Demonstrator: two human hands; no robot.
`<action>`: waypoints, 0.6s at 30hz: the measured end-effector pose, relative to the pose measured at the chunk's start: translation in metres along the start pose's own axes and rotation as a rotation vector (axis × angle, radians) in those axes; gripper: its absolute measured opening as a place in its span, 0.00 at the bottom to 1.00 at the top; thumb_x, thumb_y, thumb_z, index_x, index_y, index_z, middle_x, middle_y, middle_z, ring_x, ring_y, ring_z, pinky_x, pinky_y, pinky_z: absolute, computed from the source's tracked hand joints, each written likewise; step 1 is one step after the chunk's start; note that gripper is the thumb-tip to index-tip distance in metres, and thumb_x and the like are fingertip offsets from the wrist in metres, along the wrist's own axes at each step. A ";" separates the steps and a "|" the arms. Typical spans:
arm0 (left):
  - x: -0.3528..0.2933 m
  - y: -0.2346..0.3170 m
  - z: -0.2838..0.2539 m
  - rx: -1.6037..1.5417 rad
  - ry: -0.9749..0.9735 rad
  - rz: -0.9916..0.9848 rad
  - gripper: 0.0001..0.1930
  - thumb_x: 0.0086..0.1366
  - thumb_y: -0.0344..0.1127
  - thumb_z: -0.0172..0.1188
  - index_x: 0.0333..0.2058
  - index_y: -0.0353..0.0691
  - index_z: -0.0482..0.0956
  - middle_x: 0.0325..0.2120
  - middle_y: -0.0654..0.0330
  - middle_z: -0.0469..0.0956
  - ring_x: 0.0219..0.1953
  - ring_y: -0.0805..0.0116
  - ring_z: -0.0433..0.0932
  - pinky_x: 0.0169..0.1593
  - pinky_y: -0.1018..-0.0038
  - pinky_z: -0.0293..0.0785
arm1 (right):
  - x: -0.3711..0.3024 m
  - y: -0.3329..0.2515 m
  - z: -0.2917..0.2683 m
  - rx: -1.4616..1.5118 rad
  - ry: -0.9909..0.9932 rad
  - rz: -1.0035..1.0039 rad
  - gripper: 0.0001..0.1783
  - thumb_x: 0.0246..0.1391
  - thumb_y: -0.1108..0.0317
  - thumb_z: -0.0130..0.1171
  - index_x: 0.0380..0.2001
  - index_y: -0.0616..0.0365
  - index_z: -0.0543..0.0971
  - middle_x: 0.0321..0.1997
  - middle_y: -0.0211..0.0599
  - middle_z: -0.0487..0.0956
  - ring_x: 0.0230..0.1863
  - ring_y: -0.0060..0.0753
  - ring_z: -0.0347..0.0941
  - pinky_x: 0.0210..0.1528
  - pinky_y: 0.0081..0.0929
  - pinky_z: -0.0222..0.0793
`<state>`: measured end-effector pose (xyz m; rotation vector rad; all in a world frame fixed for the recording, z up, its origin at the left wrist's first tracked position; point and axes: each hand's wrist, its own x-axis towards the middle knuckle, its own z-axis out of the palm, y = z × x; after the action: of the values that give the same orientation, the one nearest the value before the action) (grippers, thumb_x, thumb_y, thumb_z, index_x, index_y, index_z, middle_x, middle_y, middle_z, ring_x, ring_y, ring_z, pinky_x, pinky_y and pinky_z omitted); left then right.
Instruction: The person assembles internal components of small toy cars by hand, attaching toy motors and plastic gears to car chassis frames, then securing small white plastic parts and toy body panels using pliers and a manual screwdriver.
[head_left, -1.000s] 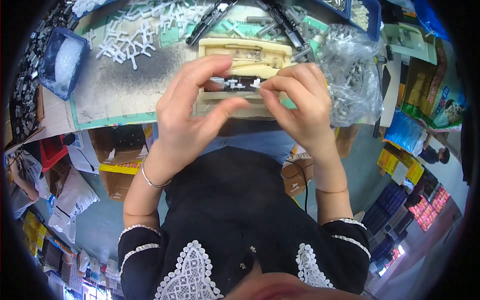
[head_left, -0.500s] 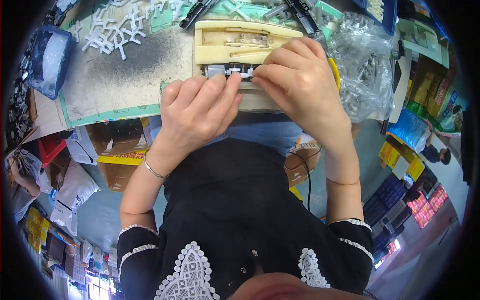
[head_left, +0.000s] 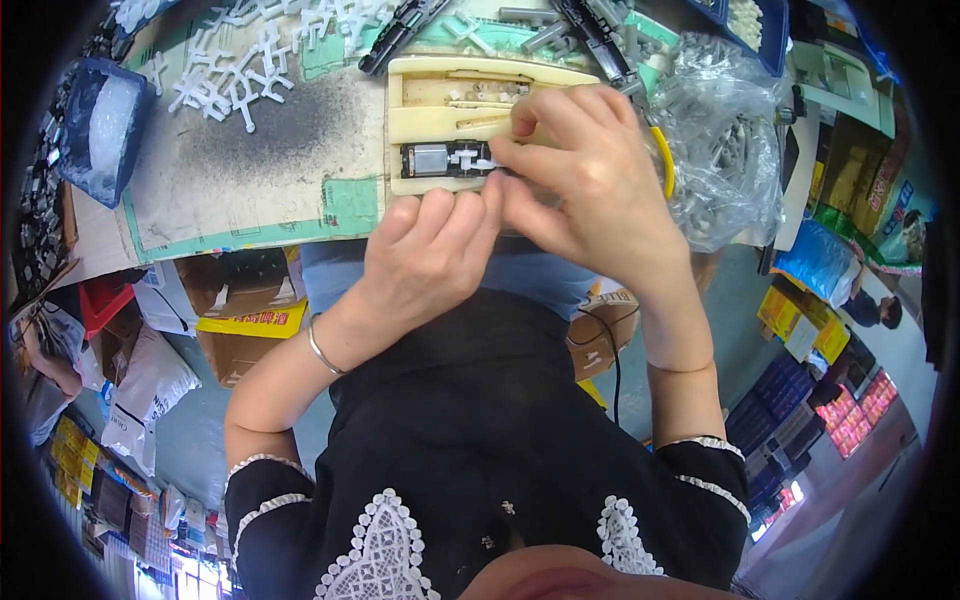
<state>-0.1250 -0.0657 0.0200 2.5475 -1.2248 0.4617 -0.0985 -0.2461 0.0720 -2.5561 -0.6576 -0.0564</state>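
Observation:
A black plastic assembly point(head_left: 408, 160) with a silver-grey motor point(head_left: 430, 158) and small white parts point(head_left: 468, 158) lies in the lower slot of a cream-coloured fixture point(head_left: 420, 125). My right hand point(head_left: 595, 170) comes over its right end, thumb and forefinger closed in a pinch beside the white parts. Curled and closed, my left hand point(head_left: 430, 250) sits at the fixture's front edge, its fingertips meeting the right thumb. What the fingertips hold is hidden. The fixture's upper slot point(head_left: 425, 92) contains several tiny pale pieces.
White branched plastic pieces point(head_left: 240, 85) are heaped at the far left, near a blue bin point(head_left: 105, 125). Two long black assemblies point(head_left: 405, 30) point(head_left: 595, 40) lie beyond the fixture. A clear plastic bag point(head_left: 720, 150) of grey parts and a yellow-handled tool point(head_left: 663, 160) are on the right.
My left hand has moved right and toward me, uncovering the motor and white parts. My right hand has shifted slightly left, and the fixture appears a little lower in view.

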 end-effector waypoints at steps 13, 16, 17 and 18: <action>0.015 -0.100 -0.026 0.265 0.057 -0.413 0.18 0.59 0.31 0.55 0.49 0.40 0.75 0.42 0.58 0.74 0.41 0.62 0.72 0.41 0.67 0.64 | -0.005 0.096 -0.041 -0.357 0.259 0.211 0.09 0.42 0.75 0.59 0.31 0.59 0.80 0.32 0.41 0.78 0.38 0.42 0.72 0.43 0.34 0.68; 0.011 -0.112 -0.025 0.428 -0.142 -0.542 0.14 0.59 0.32 0.56 0.45 0.38 0.76 0.43 0.56 0.76 0.42 0.60 0.74 0.43 0.67 0.67 | 0.002 0.094 -0.037 -0.495 0.032 0.263 0.08 0.37 0.78 0.55 0.27 0.60 0.78 0.29 0.39 0.77 0.37 0.43 0.71 0.40 0.38 0.67; 0.009 -0.113 -0.024 0.434 -0.134 -0.546 0.14 0.59 0.32 0.56 0.45 0.38 0.76 0.43 0.56 0.76 0.42 0.60 0.74 0.43 0.67 0.67 | 0.002 0.093 -0.039 -0.498 0.038 0.255 0.08 0.37 0.78 0.55 0.27 0.60 0.78 0.29 0.39 0.77 0.37 0.43 0.71 0.40 0.38 0.67; 0.007 -0.114 -0.024 0.380 -0.139 -0.528 0.14 0.59 0.31 0.55 0.44 0.38 0.76 0.42 0.56 0.76 0.41 0.60 0.74 0.43 0.68 0.67 | 0.002 0.092 -0.042 -0.475 0.026 0.277 0.08 0.38 0.77 0.55 0.27 0.60 0.78 0.29 0.39 0.77 0.37 0.44 0.71 0.40 0.37 0.67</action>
<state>-0.0350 0.0072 0.0320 3.1176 -0.4824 0.4267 -0.0511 -0.3351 0.0673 -3.0729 -0.2974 -0.1683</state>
